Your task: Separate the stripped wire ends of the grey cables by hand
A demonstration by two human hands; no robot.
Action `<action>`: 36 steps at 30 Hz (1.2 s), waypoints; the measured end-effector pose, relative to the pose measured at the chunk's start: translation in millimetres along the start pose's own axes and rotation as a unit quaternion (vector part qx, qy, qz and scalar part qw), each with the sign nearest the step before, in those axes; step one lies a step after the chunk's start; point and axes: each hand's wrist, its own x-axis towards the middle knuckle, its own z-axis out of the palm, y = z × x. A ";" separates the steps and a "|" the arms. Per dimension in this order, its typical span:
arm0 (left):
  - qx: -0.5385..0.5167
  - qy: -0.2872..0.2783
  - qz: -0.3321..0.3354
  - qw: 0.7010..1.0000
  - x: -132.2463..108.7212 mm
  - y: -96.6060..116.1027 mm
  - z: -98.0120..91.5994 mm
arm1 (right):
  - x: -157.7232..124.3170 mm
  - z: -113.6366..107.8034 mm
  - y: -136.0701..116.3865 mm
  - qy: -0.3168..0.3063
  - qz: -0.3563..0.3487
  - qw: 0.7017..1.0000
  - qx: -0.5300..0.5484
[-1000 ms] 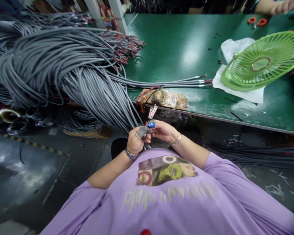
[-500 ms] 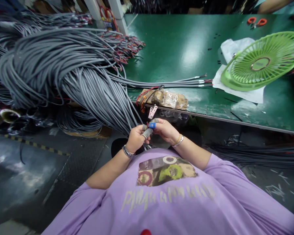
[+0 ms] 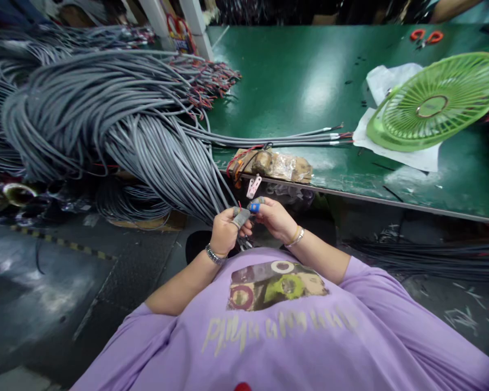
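Observation:
My left hand (image 3: 227,228) is closed in a pinch, its thumb and finger wrapped in grey tape, around a cable end with a small red wire (image 3: 240,205) sticking up. Close beside it, my right hand (image 3: 275,216) also pinches, with grey and blue wraps on the fingers; what lies between its fingertips is too small to make out. The grey cables (image 3: 191,174) run down from the bench toward my left hand, and several pale ends show below it. Just beyond the fingertips, a pink clip (image 3: 254,186) hangs at the bench edge.
A taped cardboard piece (image 3: 283,165) lies on the green bench (image 3: 277,70) edge. Several cables point right toward a green fan (image 3: 432,106) on white paper. Orange-handled cutters (image 3: 427,37) lie at the back right. A large cable bundle (image 3: 65,103) covers the left side.
My fingertips have moved slightly apart, and my left hand has shifted and turned a little. The red wire now stands out above the left fingers. The bench things stay put.

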 end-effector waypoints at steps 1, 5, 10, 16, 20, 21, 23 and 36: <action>0.012 -0.010 0.001 1.000 -0.1 0.4 0.3 | -0.1 0.0 -0.1 0.002 0.000 1.000 0.000; -0.022 -0.034 -0.027 0.999 1.2 3.4 1.3 | 0.2 -0.5 -0.6 -0.013 0.008 1.000 0.011; -0.116 -0.049 -0.086 0.988 4.2 6.9 -0.1 | 6.2 -5.2 -0.8 -0.069 0.062 0.994 0.055; -0.076 -0.081 -0.078 0.991 2.7 4.3 -3.7 | 14.4 -10.4 1.2 -0.100 0.126 0.985 0.065; -0.019 -0.106 -0.064 0.992 -0.8 3.4 -2.0 | 14.7 -9.2 1.0 -0.124 0.105 0.984 0.070; -0.012 -0.104 -0.057 0.993 -1.3 3.2 -1.3 | 14.3 -8.7 0.4 -0.117 0.097 0.986 0.070; -0.013 -0.082 -0.040 0.996 -1.7 2.3 -0.6 | 13.1 -8.0 -1.7 -0.087 0.082 0.991 0.065; 0.014 -0.017 0.028 0.999 -3.7 -7.4 -4.2 | -1.0 -6.4 -6.9 -0.096 0.025 0.994 -0.050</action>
